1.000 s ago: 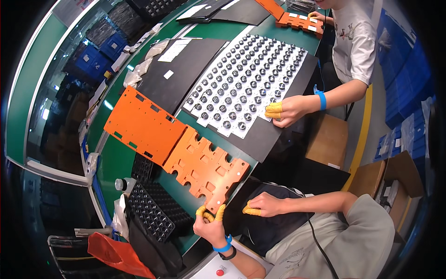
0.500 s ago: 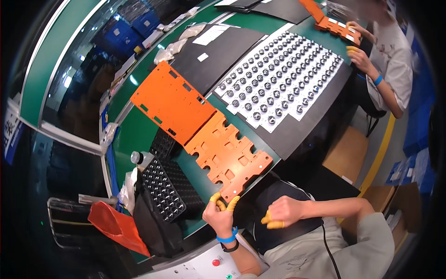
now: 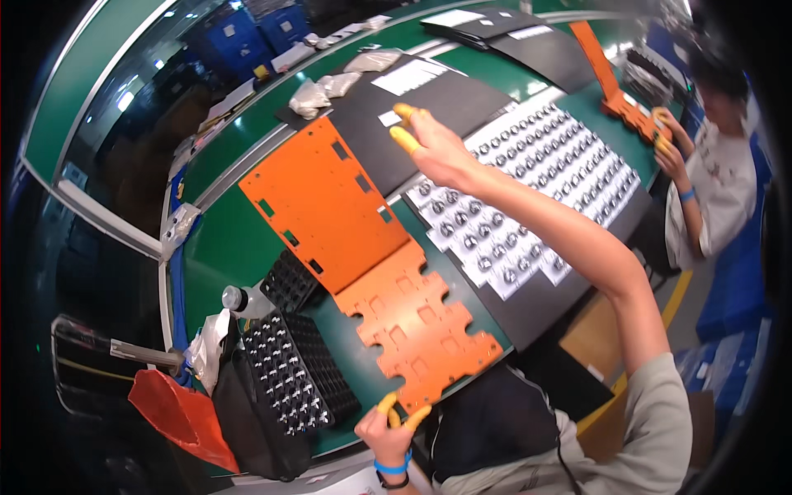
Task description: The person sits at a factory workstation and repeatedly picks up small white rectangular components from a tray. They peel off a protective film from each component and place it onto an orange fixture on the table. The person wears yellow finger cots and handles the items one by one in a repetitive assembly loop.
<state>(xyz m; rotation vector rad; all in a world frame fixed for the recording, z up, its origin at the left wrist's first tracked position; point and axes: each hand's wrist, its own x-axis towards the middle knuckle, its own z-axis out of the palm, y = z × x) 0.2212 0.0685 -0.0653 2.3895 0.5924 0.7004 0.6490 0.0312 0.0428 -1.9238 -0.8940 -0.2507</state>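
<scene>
The notched orange plate (image 3: 425, 334) sits on the green bench (image 3: 223, 247), near edge hanging right at the front lip, just below the bigger flat orange panel (image 3: 330, 198), which it touches or slightly overlaps. The person's left hand (image 3: 388, 429) has the plate's near corner pinched between yellow-capped fingertips (image 3: 386, 402), thumb and finger closed on the edge, which looks like a way to keep it from sliding while the other arm is stretched out. The right hand (image 3: 433, 144) is way out over the bench, fingers spread loosely and holding nothing, hovering above the far corner of the white sheet of small round parts (image 3: 528, 190) where it meets the black mat (image 3: 437, 103). Yellow finger cots are on that hand too, probably for grip or to keep smudges off the parts.

Left of the plate there's a black tray of small parts (image 3: 289, 379) with a second black tray (image 3: 289, 280) behind it, both within easy reach of the left hand. A small bottle (image 3: 235, 299) lies next to them, and a red bag (image 3: 177, 412) hangs off the bench edge. At the far right a co-worker (image 3: 718, 181) handles another orange plate (image 3: 623, 99).
</scene>
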